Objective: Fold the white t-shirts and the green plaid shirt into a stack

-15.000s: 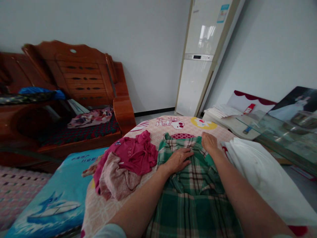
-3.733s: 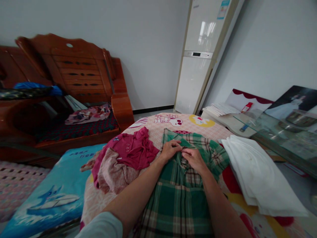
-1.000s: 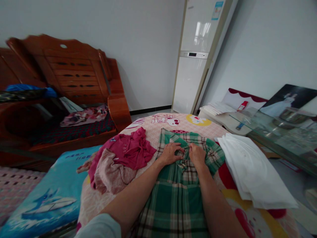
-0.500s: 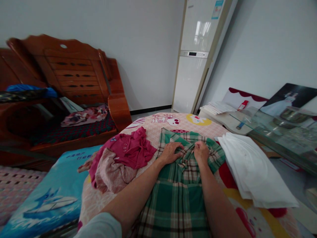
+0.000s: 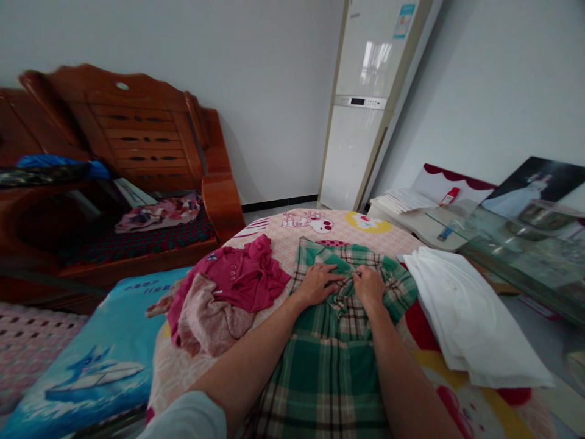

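A green plaid garment with white and dark stripes lies spread before me, its upper part gathered into creases. On its upper left, my left hand rests with the fingers stretched out over the cloth. My right hand is closed in a pinch at the gathered middle, a bit of the plaid cloth between thumb and fingers. The two hands are close together but apart. To the left of them lie a crumpled magenta garment and a pale pink cloth.
A patterned pink cover lies under the garments. Folded white sheets are at the right, near a glass shelf. A wooden chair stands at back left, a tall white cabinet unit at the back. A blue printed bag is at left.
My right hand has shifted slightly left, nearer my left hand, still pinching the cloth. My left hand's fingers have stretched out a little more. The garment stays in place.
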Demonstrator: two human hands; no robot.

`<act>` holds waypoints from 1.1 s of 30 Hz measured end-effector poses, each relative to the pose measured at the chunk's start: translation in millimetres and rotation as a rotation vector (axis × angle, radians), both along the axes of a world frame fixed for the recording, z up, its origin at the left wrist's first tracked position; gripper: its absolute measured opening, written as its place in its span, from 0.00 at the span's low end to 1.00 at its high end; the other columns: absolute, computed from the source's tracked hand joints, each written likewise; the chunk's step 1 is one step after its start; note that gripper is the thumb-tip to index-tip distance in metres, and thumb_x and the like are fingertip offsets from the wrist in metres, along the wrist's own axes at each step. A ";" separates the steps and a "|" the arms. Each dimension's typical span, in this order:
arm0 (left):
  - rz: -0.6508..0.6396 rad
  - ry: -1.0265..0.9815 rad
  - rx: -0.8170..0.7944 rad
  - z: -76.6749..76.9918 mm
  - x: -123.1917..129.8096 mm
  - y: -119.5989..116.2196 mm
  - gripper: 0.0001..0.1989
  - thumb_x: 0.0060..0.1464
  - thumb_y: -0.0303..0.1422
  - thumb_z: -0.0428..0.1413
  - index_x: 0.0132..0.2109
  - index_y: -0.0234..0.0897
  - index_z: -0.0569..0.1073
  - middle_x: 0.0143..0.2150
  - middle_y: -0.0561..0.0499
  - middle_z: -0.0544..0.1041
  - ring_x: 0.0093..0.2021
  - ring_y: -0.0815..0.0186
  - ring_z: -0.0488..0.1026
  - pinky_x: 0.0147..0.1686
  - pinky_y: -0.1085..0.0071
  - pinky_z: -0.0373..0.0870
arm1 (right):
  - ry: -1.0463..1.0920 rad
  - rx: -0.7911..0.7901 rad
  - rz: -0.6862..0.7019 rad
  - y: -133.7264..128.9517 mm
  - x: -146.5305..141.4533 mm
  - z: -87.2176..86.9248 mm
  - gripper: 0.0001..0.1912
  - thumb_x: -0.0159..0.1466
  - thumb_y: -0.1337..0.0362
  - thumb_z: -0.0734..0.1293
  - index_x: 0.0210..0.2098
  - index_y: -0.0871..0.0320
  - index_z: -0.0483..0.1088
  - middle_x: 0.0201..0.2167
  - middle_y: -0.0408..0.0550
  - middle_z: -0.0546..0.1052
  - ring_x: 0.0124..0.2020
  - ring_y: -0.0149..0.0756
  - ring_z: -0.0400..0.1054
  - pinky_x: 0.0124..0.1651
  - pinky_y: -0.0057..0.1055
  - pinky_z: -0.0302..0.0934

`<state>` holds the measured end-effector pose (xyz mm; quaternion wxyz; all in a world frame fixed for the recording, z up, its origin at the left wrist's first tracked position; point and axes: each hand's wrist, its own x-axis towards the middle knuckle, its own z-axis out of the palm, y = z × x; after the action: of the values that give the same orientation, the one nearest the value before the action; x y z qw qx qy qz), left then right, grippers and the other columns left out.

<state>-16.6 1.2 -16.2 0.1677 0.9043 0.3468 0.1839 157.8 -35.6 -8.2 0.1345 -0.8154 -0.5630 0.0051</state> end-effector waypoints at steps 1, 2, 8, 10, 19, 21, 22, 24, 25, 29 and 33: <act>-0.003 -0.005 0.004 -0.3 0.1 0.0 0.18 0.58 0.36 0.54 0.55 0.52 0.73 0.63 0.48 0.66 0.61 0.55 0.63 0.59 0.53 0.57 | -0.014 0.019 -0.004 -0.8 -0.5 -0.4 0.09 0.65 0.62 0.62 0.43 0.55 0.72 0.36 0.49 0.78 0.40 0.37 0.71 0.39 0.29 0.56; -0.009 -0.011 0.010 -0.9 0.2 -0.1 0.18 0.59 0.37 0.53 0.56 0.52 0.72 0.63 0.48 0.66 0.61 0.55 0.62 0.59 0.53 0.56 | -0.029 0.045 -0.014 -1.5 -1.4 -0.7 0.10 0.66 0.63 0.61 0.44 0.56 0.71 0.36 0.49 0.78 0.39 0.37 0.71 0.39 0.29 0.56; -0.039 0.064 0.097 -8.4 2.3 -1.6 0.23 0.60 0.45 0.50 0.61 0.48 0.67 0.67 0.45 0.60 0.66 0.52 0.56 0.63 0.49 0.47 | -0.053 0.007 -0.038 -2.5 -11.4 3.1 0.13 0.68 0.65 0.58 0.49 0.58 0.68 0.37 0.52 0.78 0.40 0.38 0.72 0.40 0.29 0.58; -0.032 0.092 0.117 -10.5 2.9 -2.0 0.25 0.60 0.46 0.50 0.62 0.48 0.65 0.68 0.44 0.58 0.67 0.52 0.54 0.64 0.48 0.46 | -0.024 0.001 -0.027 -4.8 -10.1 9.8 0.16 0.66 0.64 0.60 0.52 0.57 0.68 0.39 0.52 0.78 0.41 0.38 0.72 0.41 0.29 0.59; -0.032 0.074 0.118 -11.1 4.1 -0.3 0.24 0.60 0.46 0.49 0.62 0.49 0.66 0.67 0.45 0.60 0.66 0.53 0.56 0.64 0.50 0.46 | -0.040 0.045 -0.250 -41.3 69.9 63.8 0.15 0.62 0.65 0.60 0.38 0.59 0.78 0.37 0.58 0.79 0.39 0.44 0.73 0.41 0.33 0.62; -0.040 0.071 0.121 -10.7 4.1 -0.2 0.24 0.61 0.46 0.49 0.62 0.48 0.66 0.67 0.45 0.60 0.66 0.52 0.56 0.64 0.49 0.46 | -0.027 -0.016 -0.310 -50.2 86.0 63.3 0.15 0.60 0.66 0.61 0.37 0.60 0.79 0.37 0.60 0.79 0.40 0.46 0.73 0.40 0.34 0.62; -0.046 0.071 0.124 -10.6 4.0 -0.2 0.24 0.61 0.46 0.49 0.62 0.47 0.66 0.67 0.44 0.60 0.66 0.52 0.56 0.64 0.49 0.45 | -0.021 -0.046 -0.330 -53.7 91.5 60.7 0.15 0.60 0.66 0.61 0.38 0.60 0.78 0.37 0.60 0.79 0.41 0.47 0.73 0.41 0.35 0.63; -0.052 0.071 0.131 -10.6 3.6 -0.1 0.24 0.61 0.46 0.48 0.62 0.47 0.66 0.67 0.43 0.60 0.66 0.52 0.56 0.64 0.48 0.45 | -0.025 -0.089 -0.341 -58.6 97.5 52.7 0.16 0.61 0.66 0.60 0.41 0.61 0.77 0.39 0.61 0.78 0.43 0.48 0.73 0.41 0.37 0.63; -0.051 0.070 0.132 -10.7 3.4 -0.1 0.24 0.61 0.46 0.48 0.62 0.47 0.65 0.67 0.43 0.60 0.66 0.52 0.55 0.64 0.48 0.45 | -0.032 -0.099 -0.333 -59.8 98.4 48.1 0.16 0.61 0.66 0.59 0.43 0.61 0.76 0.40 0.61 0.78 0.43 0.48 0.73 0.42 0.36 0.63; -0.047 0.073 0.126 -9.9 2.7 -0.1 0.24 0.61 0.45 0.49 0.62 0.47 0.65 0.67 0.44 0.60 0.66 0.53 0.56 0.64 0.50 0.45 | -0.041 -0.127 -0.273 -57.9 95.0 31.2 0.19 0.64 0.69 0.57 0.50 0.60 0.71 0.41 0.59 0.78 0.45 0.44 0.73 0.43 0.34 0.62; -0.046 0.085 0.122 -8.3 2.5 -0.7 0.24 0.61 0.45 0.49 0.62 0.48 0.65 0.67 0.45 0.59 0.66 0.54 0.55 0.65 0.50 0.45 | -0.048 -0.174 -0.362 -53.1 88.8 21.2 0.17 0.64 0.66 0.58 0.51 0.61 0.68 0.43 0.61 0.77 0.44 0.47 0.73 0.39 0.36 0.63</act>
<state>-14.1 0.6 -24.5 0.1017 0.9276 0.3208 0.1624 246.6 -88.7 13.0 0.0489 -0.9118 -0.4075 0.0102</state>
